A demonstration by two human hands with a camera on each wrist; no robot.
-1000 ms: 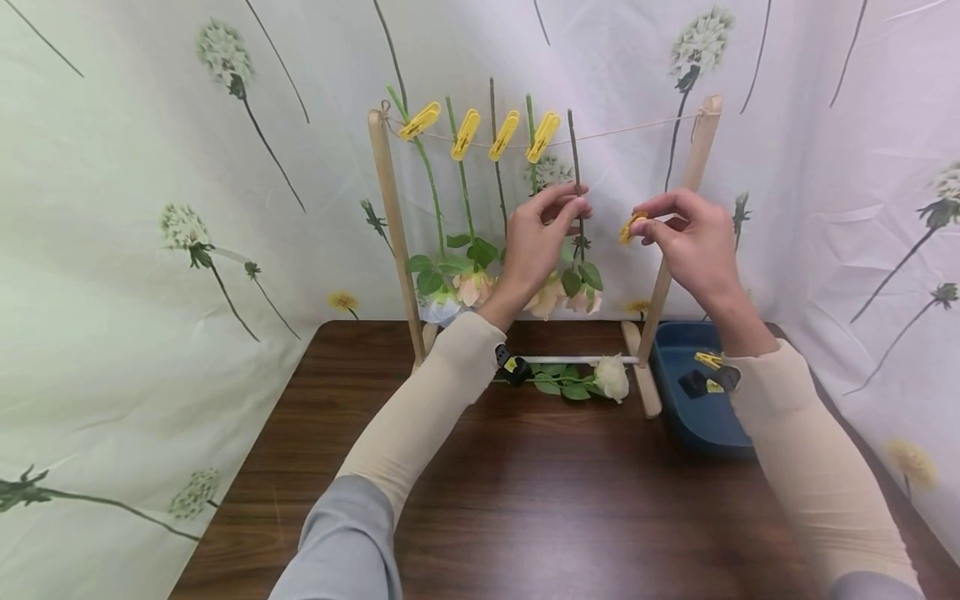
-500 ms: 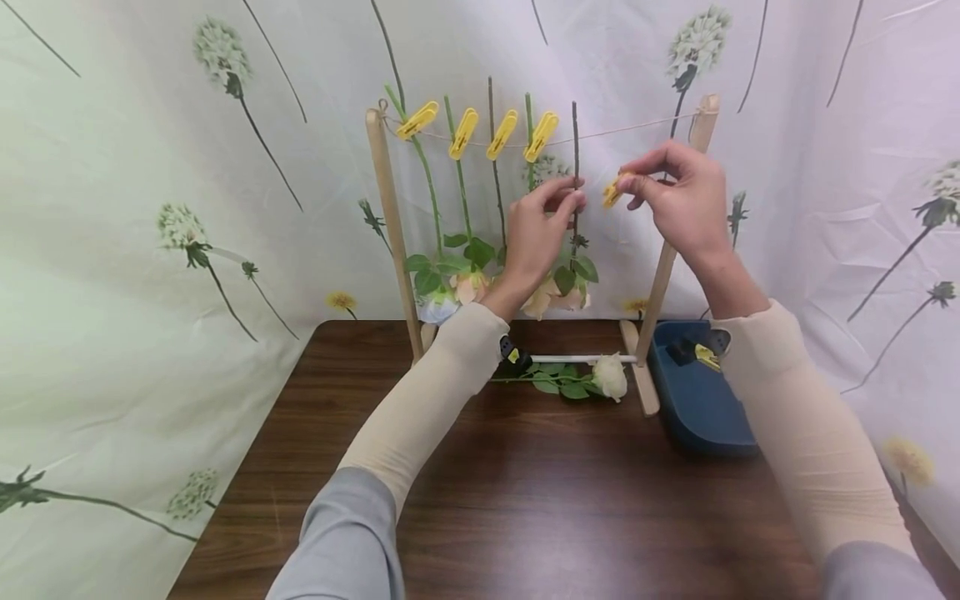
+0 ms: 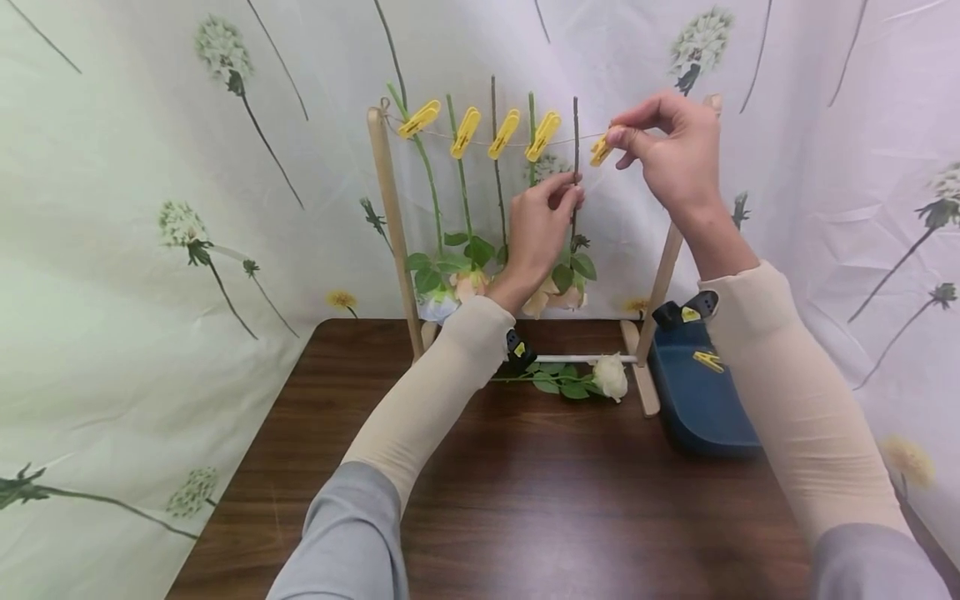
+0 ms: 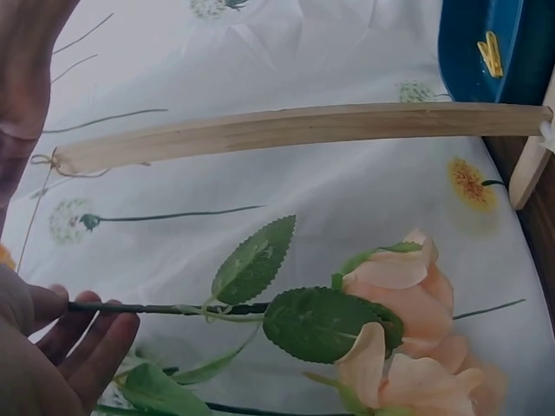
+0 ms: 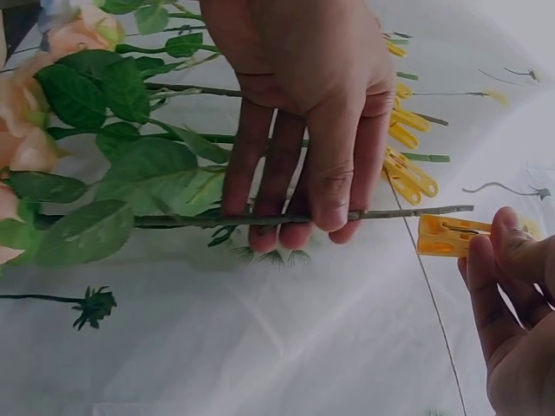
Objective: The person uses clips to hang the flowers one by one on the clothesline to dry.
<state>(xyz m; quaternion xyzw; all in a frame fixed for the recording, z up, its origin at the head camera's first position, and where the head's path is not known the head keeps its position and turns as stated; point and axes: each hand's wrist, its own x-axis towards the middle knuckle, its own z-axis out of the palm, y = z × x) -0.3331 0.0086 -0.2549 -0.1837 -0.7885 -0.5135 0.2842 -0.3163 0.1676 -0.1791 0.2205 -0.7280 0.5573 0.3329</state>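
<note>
My left hand (image 3: pixel 542 223) pinches the dark stem of a peach rose (image 4: pixel 403 290), which hangs head down with its stem top crossing the string (image 5: pixel 434 312). In the right wrist view the thumb and fingers meet on that stem. My right hand (image 3: pixel 678 158) pinches a yellow clothespin (image 5: pixel 451 235) just right of the stem, apart from it in the head view. Left of this rose, several yellow clothespins (image 3: pixel 504 135) hold other upside-down roses on the string. A white rose (image 3: pixel 611 377) lies on the table under the frame; the left forearm hides part of its stem.
Two wooden posts (image 3: pixel 390 225) carry the string, with a white bar (image 3: pixel 585 359) low between them. A blue basin (image 3: pixel 705 417) stands at the right, holding a yellow clothespin (image 3: pixel 707 360). Behind the brown table (image 3: pixel 525 483) hangs a flower-printed cloth (image 3: pixel 112 150).
My right hand has risen and moved left with the clothespin, up to the string beside the stem. My left hand stays on the stem, which has shifted slightly up and left.
</note>
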